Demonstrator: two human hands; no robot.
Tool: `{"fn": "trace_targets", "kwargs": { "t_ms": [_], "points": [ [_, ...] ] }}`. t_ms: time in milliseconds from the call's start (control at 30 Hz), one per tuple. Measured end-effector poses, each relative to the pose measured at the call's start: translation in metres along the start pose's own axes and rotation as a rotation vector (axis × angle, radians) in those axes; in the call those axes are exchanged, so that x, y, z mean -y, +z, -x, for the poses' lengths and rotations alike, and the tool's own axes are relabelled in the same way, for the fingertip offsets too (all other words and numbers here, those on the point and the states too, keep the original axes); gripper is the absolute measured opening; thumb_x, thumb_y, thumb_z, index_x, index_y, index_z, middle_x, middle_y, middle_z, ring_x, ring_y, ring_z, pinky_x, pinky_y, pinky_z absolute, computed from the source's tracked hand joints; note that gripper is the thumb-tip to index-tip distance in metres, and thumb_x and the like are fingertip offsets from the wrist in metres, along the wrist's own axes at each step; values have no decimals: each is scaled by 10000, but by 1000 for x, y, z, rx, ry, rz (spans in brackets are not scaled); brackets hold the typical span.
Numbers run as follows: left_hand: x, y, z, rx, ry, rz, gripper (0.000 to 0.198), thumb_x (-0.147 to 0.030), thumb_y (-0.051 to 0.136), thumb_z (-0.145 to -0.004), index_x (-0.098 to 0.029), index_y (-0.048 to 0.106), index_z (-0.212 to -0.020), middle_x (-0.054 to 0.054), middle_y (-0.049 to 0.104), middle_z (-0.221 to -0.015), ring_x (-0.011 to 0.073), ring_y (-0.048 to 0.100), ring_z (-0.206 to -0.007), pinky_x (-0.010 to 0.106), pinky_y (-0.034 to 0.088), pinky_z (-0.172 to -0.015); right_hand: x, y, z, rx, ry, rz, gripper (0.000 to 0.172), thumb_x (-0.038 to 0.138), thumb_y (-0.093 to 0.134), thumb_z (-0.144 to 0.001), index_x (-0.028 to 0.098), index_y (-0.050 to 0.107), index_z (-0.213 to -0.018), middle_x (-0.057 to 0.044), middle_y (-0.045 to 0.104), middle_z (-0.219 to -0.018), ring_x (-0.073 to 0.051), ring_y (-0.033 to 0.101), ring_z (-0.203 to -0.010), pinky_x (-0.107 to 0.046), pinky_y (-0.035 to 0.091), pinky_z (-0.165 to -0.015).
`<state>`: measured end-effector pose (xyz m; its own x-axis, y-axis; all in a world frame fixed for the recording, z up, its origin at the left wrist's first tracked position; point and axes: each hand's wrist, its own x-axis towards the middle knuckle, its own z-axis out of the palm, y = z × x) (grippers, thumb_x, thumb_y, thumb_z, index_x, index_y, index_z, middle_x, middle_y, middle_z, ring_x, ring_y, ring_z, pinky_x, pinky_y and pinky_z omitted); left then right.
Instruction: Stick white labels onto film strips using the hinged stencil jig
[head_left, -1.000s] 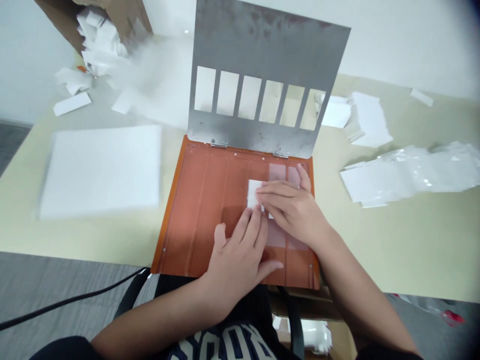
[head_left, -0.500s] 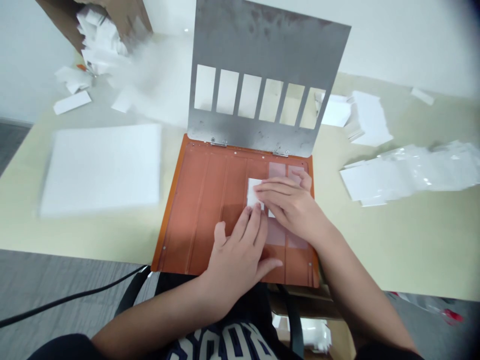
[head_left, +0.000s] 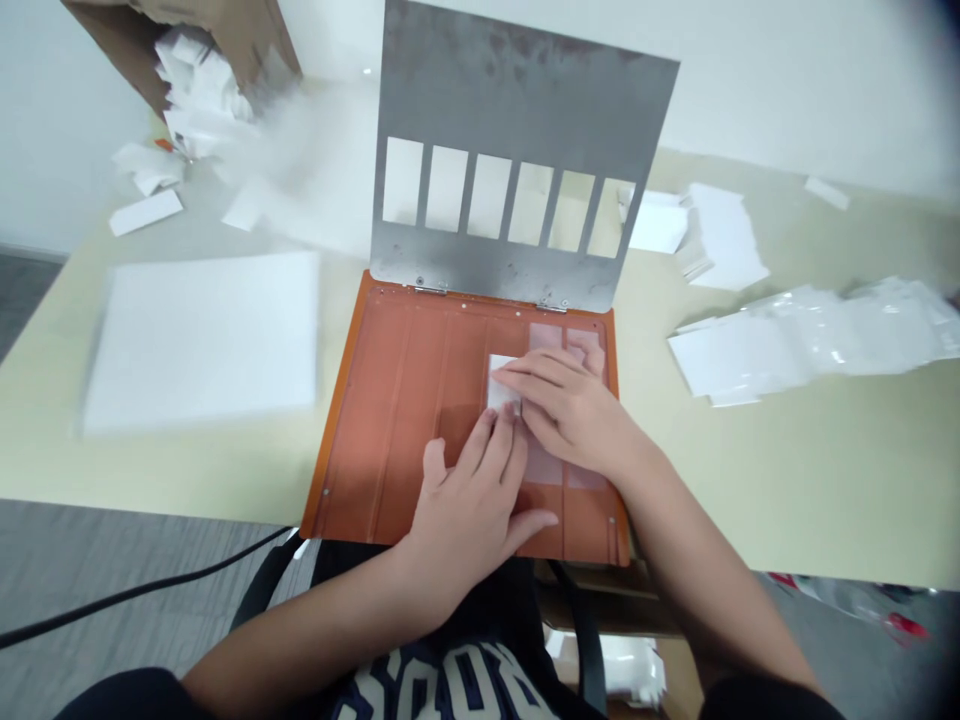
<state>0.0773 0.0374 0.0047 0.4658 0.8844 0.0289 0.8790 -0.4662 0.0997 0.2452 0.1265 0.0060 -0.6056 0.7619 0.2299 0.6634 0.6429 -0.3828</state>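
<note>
A small white card (head_left: 504, 370) lies on the orange base board (head_left: 405, 400) of a hinged jig, just right of its middle. My left hand (head_left: 469, 500) rests on the board with fingers stretched and thumb apart, its fingertips on the card's near edge. From the right, my right hand (head_left: 570, 405) lies over the card's right side with its fingers extended flat. Pale translucent strips (head_left: 543, 468) lie on the board partly under my right hand. The grey metal lid (head_left: 517, 110), with several rectangular cut-outs, stands raised behind the board.
To the left lies a large white sheet stack (head_left: 202, 340). A cardboard box (head_left: 259, 40) with white scraps stands at the back left. At right are stacked white cards (head_left: 724, 235) and a row of clear-wrapped white packets (head_left: 810, 335). A black cable (head_left: 150, 595) runs at lower left.
The view has shifted slightly, moving the board a little left in the picture. Both hands stay at the card; a white sliver under my right hand is now covered.
</note>
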Motion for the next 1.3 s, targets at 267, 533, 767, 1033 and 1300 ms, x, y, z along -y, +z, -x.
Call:
{"fn": "trace_targets", "kwargs": {
  "t_ms": [267, 533, 767, 1033, 1300],
  "points": [
    [1, -6, 0, 78, 9, -9, 707, -627, 309, -972, -137, 420, -1469, 93, 439, -1536, 284, 418, -1379, 495, 456, -960, -2, -6, 4, -5, -2, 4, 410, 89, 405, -910, 294, 747, -1005, -35, 654, -1170, -220, 551, -1059, -467, 263, -931],
    [1, -5, 2, 84, 24, -50, 728, -628, 295, -970, -116, 399, -1477, 136, 432, -1532, 302, 409, -1381, 529, 469, -958, -13, -7, 8, -86, 71, -6, 361, 75, 437, -858, 266, 744, -866, -13, 670, -1065, -207, 537, -997, -448, 252, -908],
    [-1, -2, 4, 49, -5, -57, 703, -603, 269, -983, -129, 373, -1491, 159, 393, -1551, 309, 388, -1400, 576, 440, -999, -13, 1, 1, -98, 219, 121, 267, 346, 499, -952, 238, 717, -1064, -82, 674, -1133, -267, 524, -1039, -477, 247, -903],
    [0, -1, 6, 21, -19, -56, 663, -579, 325, -982, -143, 415, -1473, 177, 420, -1529, 326, 421, -1378, 608, 413, -1021, -9, 5, -6, -102, 246, 128, 288, 413, 508, -957, 254, 701, -1101, -85, 644, -1257, -291, 490, -1127, -514, 244, -943],
    [-1, -3, 6, 23, -23, -43, 648, -557, 366, -981, -119, 442, -1453, 196, 499, -1453, 328, 459, -1340, 611, 402, -1011, -6, 3, -10, -50, 260, 53, 242, 416, 528, -950, 239, 685, -1001, -69, 633, -1272, -282, 479, -1169, -527, 232, -982]
  ]
}}
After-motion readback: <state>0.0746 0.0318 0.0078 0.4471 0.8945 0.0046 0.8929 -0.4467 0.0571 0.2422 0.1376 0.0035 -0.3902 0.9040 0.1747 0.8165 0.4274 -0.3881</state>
